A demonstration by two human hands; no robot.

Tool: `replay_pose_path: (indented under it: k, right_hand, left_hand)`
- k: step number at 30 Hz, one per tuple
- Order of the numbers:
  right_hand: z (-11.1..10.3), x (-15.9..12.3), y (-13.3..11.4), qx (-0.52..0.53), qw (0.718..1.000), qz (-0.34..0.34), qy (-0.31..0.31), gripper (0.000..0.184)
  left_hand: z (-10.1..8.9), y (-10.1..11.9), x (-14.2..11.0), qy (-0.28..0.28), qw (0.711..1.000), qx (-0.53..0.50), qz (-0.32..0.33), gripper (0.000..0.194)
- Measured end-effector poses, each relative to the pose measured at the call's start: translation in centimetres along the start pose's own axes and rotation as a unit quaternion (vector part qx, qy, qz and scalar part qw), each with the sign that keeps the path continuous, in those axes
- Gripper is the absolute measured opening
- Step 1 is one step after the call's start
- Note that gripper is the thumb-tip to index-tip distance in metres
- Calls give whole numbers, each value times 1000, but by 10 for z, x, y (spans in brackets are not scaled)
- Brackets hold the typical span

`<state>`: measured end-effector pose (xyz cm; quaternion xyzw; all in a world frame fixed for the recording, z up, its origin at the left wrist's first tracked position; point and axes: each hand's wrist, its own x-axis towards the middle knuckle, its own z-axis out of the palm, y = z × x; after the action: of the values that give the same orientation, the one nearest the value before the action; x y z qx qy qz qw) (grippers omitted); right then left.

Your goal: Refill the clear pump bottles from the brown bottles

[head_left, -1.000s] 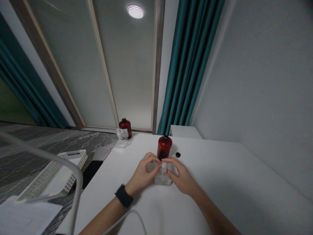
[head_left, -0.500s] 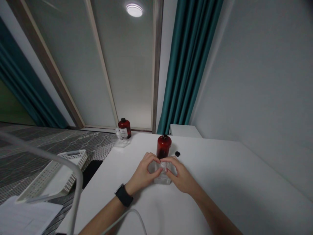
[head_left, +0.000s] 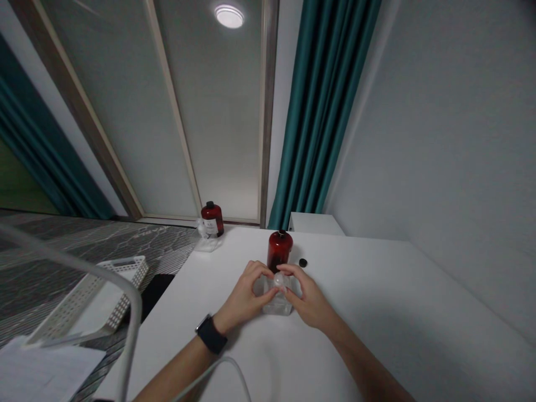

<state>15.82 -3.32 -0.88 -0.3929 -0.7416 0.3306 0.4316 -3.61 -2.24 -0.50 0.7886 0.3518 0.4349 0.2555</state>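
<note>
A small clear square bottle [head_left: 276,305] stands on the white table [head_left: 377,312]. My left hand [head_left: 245,298] curls round its left side. My right hand [head_left: 305,298] pinches the clear cap [head_left: 280,279] on its neck with thumb and fingers. Just behind the hands stands a dark red bottle [head_left: 279,250] without its cap. A small black cap [head_left: 302,262] lies on the table to its right. A black watch [head_left: 209,334] sits on my left wrist.
A second dark red bottle [head_left: 212,218] with a black cap stands at the table's far left corner beside a clear item [head_left: 204,237]. A white perforated basket [head_left: 90,301] and papers [head_left: 37,374] lie left. A white tube [head_left: 125,301] arcs in front. Wall on the right.
Both hands stay on the clear bottle; my right fingers have shifted slightly round the cap. The view has drifted a little.
</note>
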Motion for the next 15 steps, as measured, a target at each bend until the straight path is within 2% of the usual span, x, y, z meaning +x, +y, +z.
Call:
replay_pose_path:
  k: [4, 9, 15]
  right_hand:
    - [0, 0, -1, 9, 1000, 7, 13, 51]
    - [2, -2, -2, 24, 1000, -10, 11, 47]
    - [5, -1, -2, 32, 999, 16, 20, 49]
  left_hand:
    - [-2, 2, 0, -13, 1000, -3, 5, 14]
    - [-3, 2, 0, -11, 1000, -9, 1, 13]
    - [-4, 2, 1, -11, 1000, -13, 3, 12]
